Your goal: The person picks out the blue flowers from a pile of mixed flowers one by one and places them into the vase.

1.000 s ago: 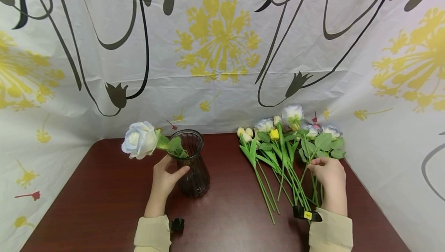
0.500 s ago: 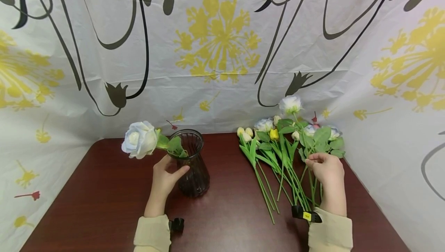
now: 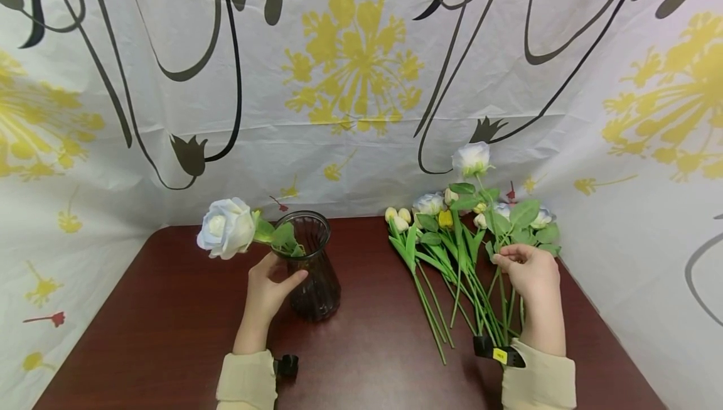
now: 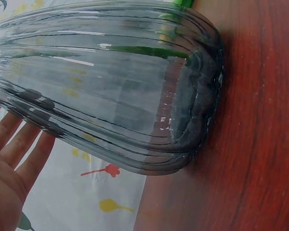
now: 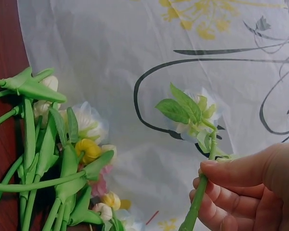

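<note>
My left hand (image 3: pixel 268 287) grips the neck of a dark, ribbed glass vase (image 3: pixel 316 291), thumb on the near side and fingers behind. In the left wrist view the fingers (image 4: pixel 36 159) lie against the vase wall, and the vase base stands on the table. One pale blue rose (image 3: pixel 226 228) leans out of the vase to the left. My right hand (image 3: pixel 531 275) pinches the green stem of another white-blue rose (image 3: pixel 473 159) between thumb and fingertips. That rose stands raised above the pile, as the right wrist view also shows its bloom (image 5: pixel 202 113) pointing at the backdrop.
Several artificial flowers lie at the table's right side: white tulips (image 3: pixel 400 218), a yellow tulip (image 3: pixel 445 219) and pale roses (image 3: pixel 429 203), their green stems crossing toward the front. A patterned white cloth (image 3: pixel 361 165) hangs behind and beside the dark red table (image 3: pixel 373 334).
The rose in my right hand has risen out of the pile, its bloom moving up the backdrop. The right hand has shifted slightly up and left. Left hand and vase stay put.
</note>
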Motion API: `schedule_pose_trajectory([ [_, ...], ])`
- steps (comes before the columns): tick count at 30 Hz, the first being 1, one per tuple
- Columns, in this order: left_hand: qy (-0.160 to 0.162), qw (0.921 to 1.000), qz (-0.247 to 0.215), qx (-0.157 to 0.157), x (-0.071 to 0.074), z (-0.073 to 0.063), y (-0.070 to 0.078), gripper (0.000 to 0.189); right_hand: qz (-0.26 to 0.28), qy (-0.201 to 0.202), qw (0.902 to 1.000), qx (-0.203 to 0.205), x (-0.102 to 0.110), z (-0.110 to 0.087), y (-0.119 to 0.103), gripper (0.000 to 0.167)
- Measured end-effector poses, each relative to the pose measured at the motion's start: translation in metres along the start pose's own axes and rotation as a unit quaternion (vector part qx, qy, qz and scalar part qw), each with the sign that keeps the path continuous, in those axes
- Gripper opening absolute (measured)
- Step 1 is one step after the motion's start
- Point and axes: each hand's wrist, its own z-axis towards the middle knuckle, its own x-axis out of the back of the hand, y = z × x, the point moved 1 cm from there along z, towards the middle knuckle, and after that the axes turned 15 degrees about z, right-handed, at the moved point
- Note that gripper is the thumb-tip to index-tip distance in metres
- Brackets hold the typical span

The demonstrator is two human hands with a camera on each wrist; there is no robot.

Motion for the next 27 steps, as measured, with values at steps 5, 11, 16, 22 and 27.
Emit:
schedule_pose_trajectory([
  [5,-0.002,1.0000,0.007,0.005,0.001,0.000,0.002,0.036,0.009,0.001,1.0000,0.001,0.000,-0.002,-0.004,0.028],
  [11,-0.006,0.9999,0.008,0.007,0.002,0.000,0.003,0.035,0.017,0.002,0.9998,0.007,-0.001,-0.005,-0.008,0.027],
  [16,-0.005,1.0000,0.008,0.003,0.002,0.000,0.002,0.036,0.015,0.004,0.9996,0.022,-0.002,-0.007,-0.013,0.025],
  [22,-0.004,0.9999,0.014,0.000,0.002,0.000,0.003,0.037,0.018,0.008,0.9990,0.040,-0.003,-0.011,-0.018,0.025],
  [27,-0.004,0.9997,0.021,-0.011,0.001,0.000,0.001,0.038,0.020,0.009,0.9984,0.053,-0.002,-0.015,-0.022,0.029],
])
